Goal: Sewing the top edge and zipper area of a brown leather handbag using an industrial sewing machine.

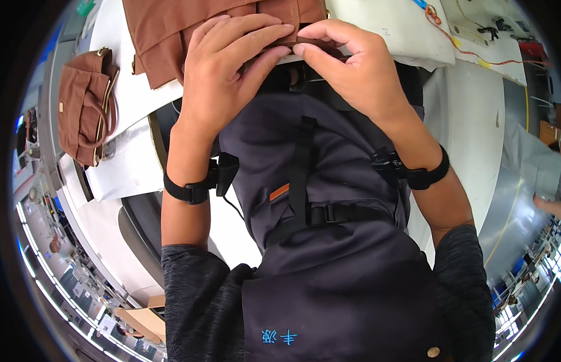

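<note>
Two pinches: left hand [217,65], right hand [366,65] clamp brown strip [323,44]
Brown bag [161,43]: seems soft, light; best held by edges

Place: a workshop or factory floor
Bench: white worktable [389,36], placed at one o'clock
Bag: brown handbag [75,105], laid at ten
Floor: yellow line [503,222], marked at three
Lights: strip lights [56,311], ranged at eight

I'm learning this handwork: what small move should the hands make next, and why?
Perhaps ease the right hand slightly rightward along the brown strip: the strip runs between its thumb and index finger, while the left hand crowds close at the large brown bag, so fingertips hide the spot.
</note>
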### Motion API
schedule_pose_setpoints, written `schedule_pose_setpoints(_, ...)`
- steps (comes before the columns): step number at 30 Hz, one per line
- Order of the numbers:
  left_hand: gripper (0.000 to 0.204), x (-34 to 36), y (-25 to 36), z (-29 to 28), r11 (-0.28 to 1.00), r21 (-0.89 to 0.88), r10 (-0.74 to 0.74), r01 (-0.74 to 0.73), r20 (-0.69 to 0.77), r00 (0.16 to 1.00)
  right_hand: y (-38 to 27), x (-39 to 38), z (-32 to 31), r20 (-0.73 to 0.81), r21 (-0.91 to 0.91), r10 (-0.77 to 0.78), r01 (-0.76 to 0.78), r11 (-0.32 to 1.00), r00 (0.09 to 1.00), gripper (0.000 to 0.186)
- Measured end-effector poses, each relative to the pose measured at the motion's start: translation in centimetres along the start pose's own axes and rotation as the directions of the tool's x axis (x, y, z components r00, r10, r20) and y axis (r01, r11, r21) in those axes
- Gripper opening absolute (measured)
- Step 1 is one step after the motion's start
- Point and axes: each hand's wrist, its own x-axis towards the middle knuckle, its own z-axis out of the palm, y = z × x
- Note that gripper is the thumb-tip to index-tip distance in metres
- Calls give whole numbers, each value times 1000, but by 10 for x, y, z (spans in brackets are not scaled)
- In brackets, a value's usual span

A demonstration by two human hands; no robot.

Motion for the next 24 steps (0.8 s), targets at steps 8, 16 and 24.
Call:
schedule_pose_setpoints(8,31,-2,-1,10,990,-82,-120,116,-45,992,2,0,-2,35,100,28,-31,995,999,16)
schedule_pose_setpoints(16,28,-1,-12,-4,951,-180,-209,253,233,950,19,10,10,-180,-55,-167,160,986,969,10)
schedule_pose_setpoints(24,29,-6,-42,15,966,-62,-230,251,243,942,28,9,7,-152,67,56,-46,997,987,15)
